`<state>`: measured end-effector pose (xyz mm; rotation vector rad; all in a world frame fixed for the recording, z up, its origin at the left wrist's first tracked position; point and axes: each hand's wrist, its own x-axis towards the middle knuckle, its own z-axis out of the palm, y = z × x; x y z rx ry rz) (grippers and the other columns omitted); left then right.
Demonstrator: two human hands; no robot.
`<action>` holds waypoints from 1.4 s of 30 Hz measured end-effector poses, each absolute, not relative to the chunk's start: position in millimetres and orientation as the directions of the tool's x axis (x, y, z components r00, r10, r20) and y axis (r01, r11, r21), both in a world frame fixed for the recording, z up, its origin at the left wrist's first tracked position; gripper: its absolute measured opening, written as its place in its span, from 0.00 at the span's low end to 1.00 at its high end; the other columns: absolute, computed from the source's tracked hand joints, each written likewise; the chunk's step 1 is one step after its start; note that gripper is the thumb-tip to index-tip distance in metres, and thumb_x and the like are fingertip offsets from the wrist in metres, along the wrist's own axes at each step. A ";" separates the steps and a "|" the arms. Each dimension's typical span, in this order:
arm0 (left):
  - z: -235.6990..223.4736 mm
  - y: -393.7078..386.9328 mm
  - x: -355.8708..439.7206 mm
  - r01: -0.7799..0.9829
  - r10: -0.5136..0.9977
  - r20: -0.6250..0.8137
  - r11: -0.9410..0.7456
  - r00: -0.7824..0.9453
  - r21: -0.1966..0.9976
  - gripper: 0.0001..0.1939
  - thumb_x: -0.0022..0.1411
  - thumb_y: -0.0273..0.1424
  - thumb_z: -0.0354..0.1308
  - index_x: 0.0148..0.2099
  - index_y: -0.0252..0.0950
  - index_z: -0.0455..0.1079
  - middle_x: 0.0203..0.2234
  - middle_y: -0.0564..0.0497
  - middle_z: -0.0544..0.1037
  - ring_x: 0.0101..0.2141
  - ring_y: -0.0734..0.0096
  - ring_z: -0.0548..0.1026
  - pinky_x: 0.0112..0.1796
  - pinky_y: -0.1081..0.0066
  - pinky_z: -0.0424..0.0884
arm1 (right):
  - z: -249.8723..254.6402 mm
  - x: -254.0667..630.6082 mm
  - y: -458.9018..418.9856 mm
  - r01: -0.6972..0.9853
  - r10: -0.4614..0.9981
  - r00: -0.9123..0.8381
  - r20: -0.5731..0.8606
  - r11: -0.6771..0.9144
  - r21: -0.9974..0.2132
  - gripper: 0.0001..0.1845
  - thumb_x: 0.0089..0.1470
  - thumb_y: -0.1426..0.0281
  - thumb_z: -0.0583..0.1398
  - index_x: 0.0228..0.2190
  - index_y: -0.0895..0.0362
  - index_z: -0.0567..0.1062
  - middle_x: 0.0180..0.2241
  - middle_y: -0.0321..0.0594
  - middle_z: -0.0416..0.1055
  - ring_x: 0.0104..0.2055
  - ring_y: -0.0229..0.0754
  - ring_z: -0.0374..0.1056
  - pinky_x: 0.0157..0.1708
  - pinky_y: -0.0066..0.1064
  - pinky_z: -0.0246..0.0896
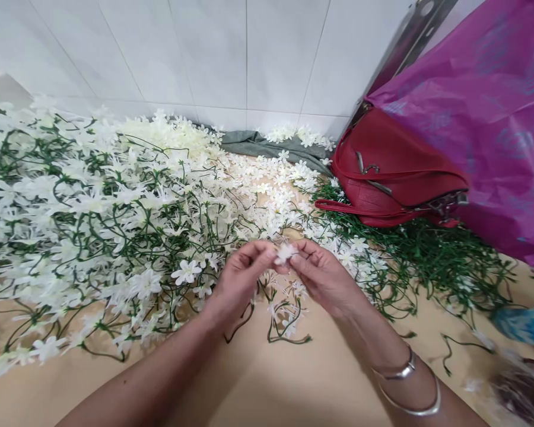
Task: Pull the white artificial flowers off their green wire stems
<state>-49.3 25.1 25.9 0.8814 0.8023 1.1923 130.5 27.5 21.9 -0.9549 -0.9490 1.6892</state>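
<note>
Both my hands meet at the middle of the view, fingers pinched around a small white artificial flower (285, 253). My left hand (244, 273) grips it from the left side. On the other side, my right hand (324, 276) holds it between thumb and fingers. The flower is slightly blurred, and my fingers hide part of it. Just below my hands, a few green stems (289, 338) lie on the tan surface (267, 385). A big heap of white artificial flowers with green stems (115, 213) spreads to the left of my hands.
Loose white flower heads (271, 190) lie scattered behind my hands. At the right, a red handbag (391, 172) sits on a pile of green stems (440, 267), before a purple plastic bag (485, 118). A white tiled wall (276, 59) closes off the back.
</note>
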 end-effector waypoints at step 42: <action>2.7 22.2 -41.3 0.153 0.945 0.319 -0.327 0.071 0.933 0.04 0.73 0.28 0.55 0.46 0.38 0.72 0.39 0.48 0.80 0.39 0.69 0.77 0.39 0.71 0.74 | 3.6 146.2 28.4 0.436 0.979 -0.036 0.198 0.194 -0.879 0.06 0.62 0.67 0.61 0.32 0.55 0.75 0.31 0.37 0.73 0.33 0.41 0.68 0.34 0.31 0.62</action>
